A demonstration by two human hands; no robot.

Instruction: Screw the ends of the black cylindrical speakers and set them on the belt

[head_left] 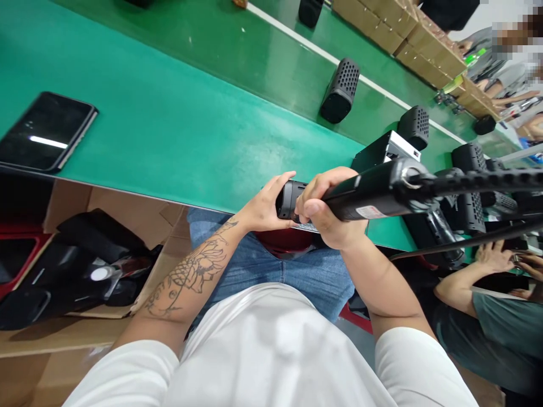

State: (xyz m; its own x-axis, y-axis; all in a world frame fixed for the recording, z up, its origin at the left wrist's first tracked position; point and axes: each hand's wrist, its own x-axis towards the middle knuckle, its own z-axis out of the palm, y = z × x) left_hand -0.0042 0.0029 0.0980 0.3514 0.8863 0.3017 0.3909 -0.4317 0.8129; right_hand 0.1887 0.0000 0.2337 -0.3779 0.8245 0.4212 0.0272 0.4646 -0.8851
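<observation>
My left hand (265,204) grips a small black speaker-like unit (289,199) at the near edge of the green belt (178,124), fingers curled round its end. My right hand (328,212) is wrapped round the body of a black power screwdriver (373,195), whose tip end meets the black unit. A coiled cable (479,180) runs from the tool off to the right. Under both hands a dark red part (286,240) rests on my lap.
A black phone (44,131) lies at the belt's left. Black perforated speakers (340,90) stand on the belt, several more at right (469,158). Brown cartons (407,34) line the far side. A carton of black parts (76,265) sits at my left. A co-worker's arm (475,277) is at right.
</observation>
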